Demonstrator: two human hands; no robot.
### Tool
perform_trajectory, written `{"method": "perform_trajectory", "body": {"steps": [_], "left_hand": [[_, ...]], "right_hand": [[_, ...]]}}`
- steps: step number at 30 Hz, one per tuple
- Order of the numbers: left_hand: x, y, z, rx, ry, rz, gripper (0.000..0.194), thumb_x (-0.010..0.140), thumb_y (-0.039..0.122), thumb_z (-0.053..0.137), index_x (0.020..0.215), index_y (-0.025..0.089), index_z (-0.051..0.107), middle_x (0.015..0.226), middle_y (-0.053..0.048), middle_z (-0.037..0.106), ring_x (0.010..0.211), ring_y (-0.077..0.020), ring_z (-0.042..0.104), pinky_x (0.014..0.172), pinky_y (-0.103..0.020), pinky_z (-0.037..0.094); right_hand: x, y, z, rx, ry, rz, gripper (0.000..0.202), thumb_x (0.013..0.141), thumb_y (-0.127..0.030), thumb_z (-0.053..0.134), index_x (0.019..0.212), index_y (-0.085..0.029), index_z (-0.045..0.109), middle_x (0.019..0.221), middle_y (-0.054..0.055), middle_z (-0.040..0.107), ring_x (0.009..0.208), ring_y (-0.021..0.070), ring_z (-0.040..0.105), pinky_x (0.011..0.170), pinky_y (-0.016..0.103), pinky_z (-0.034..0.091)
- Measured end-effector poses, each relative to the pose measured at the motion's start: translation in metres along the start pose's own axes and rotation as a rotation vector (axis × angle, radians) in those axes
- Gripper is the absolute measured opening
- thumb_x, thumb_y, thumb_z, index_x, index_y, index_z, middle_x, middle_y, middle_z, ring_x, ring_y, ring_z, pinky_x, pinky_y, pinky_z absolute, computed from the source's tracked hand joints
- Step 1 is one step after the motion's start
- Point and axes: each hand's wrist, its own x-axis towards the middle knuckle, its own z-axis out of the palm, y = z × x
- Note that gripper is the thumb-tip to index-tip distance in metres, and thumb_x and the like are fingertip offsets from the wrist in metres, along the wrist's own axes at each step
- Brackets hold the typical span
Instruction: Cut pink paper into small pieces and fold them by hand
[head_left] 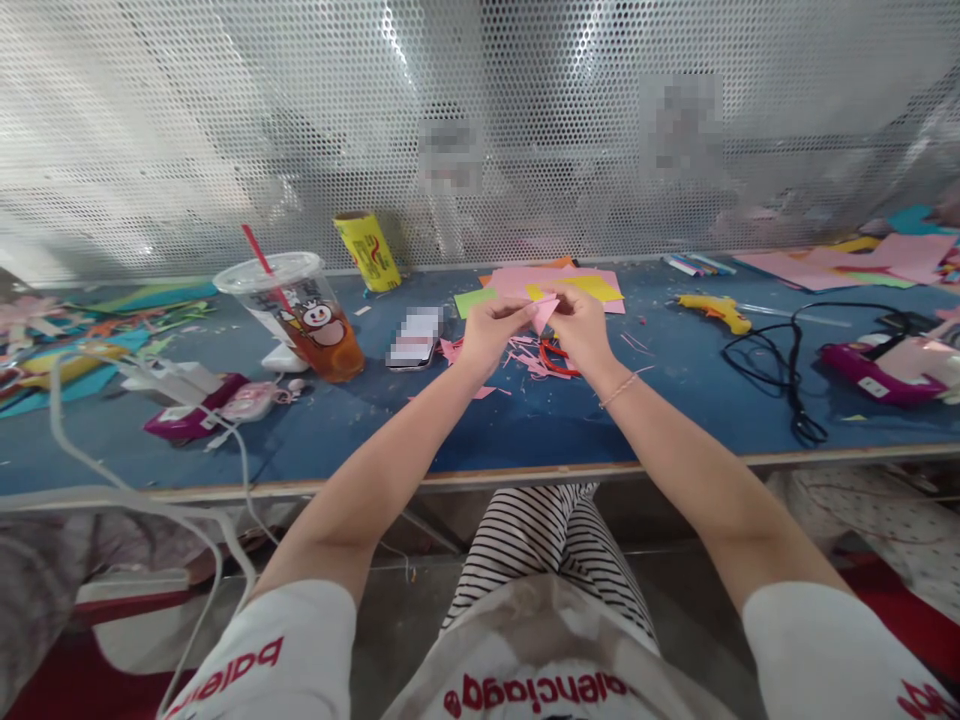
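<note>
A small folded piece of pink paper [545, 314] is held up between my two hands, above the blue table. My left hand [491, 330] pinches its left side between thumb and fingers. On the other side, my right hand [579, 322] grips the paper's right edge, fingers closed. Beneath the hands lie pink paper scraps [531, 358] and red-handled scissors [556, 358], partly hidden by my right hand. Sheets of pink paper [517, 280] and yellow paper [600, 288] are stacked just behind, with a green sheet [474, 301] at their left.
To the left stand a drink cup [315, 325] with a red straw and a yellow can [369, 255]; a phone [417, 337] lies nearer. At right are a yellow glue gun [716, 312], a black cable [791, 365] and a purple power strip [877, 372]. A perforated metal panel [525, 130] rises behind.
</note>
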Motion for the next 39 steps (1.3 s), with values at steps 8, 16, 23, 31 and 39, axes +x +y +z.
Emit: {"method": "perform_trajectory", "body": {"steps": [8,16,23,31,39], "left_hand": [[0.005,-0.004,-0.007,-0.092,0.033,-0.152,0.019,0.058,0.026,0.078,0.069,0.014,0.068,0.062,-0.002,0.067,0.059,-0.0117,0.063,0.068,-0.029,0.055],[0.012,-0.013,-0.015,-0.229,0.052,-0.196,0.008,0.07,0.023,0.07,0.072,0.018,0.065,0.067,0.0,0.066,0.068,-0.0106,0.065,0.08,-0.031,0.053],[0.011,-0.014,-0.015,-0.257,0.033,-0.188,0.006,0.075,0.024,0.066,0.075,0.019,0.063,0.074,-0.001,0.068,0.075,-0.0103,0.066,0.082,-0.029,0.053],[0.01,-0.015,-0.014,-0.253,-0.03,-0.19,0.01,0.075,0.027,0.066,0.075,0.018,0.061,0.074,0.0,0.066,0.073,-0.0087,0.066,0.081,-0.026,0.053],[0.006,-0.015,-0.009,-0.361,0.014,-0.228,0.012,0.071,0.023,0.069,0.071,0.016,0.059,0.066,0.001,0.065,0.064,-0.0073,0.064,0.07,-0.021,0.052]], "right_hand": [[0.002,0.004,0.002,0.079,-0.073,0.041,0.033,0.063,-0.011,0.062,0.094,-0.024,0.063,0.079,0.0,0.063,0.074,0.0154,0.06,0.078,0.036,0.05],[0.003,0.003,-0.003,-0.037,-0.013,-0.038,0.014,0.07,-0.026,0.067,0.079,-0.022,0.058,0.077,0.0,0.058,0.07,0.013,0.054,0.074,0.032,0.046],[-0.002,0.001,-0.001,-0.19,-0.056,-0.175,0.006,0.073,-0.026,0.063,0.074,-0.023,0.059,0.081,0.001,0.056,0.071,0.0138,0.051,0.069,0.032,0.044],[-0.001,0.0,-0.002,-0.173,-0.064,-0.177,0.004,0.074,-0.023,0.061,0.074,-0.022,0.057,0.085,0.002,0.055,0.08,0.0153,0.054,0.076,0.034,0.047],[0.002,0.013,-0.001,-0.082,-0.124,-0.02,0.015,0.072,-0.026,0.062,0.085,-0.019,0.058,0.077,0.002,0.06,0.067,0.0136,0.059,0.068,0.032,0.052]]}}
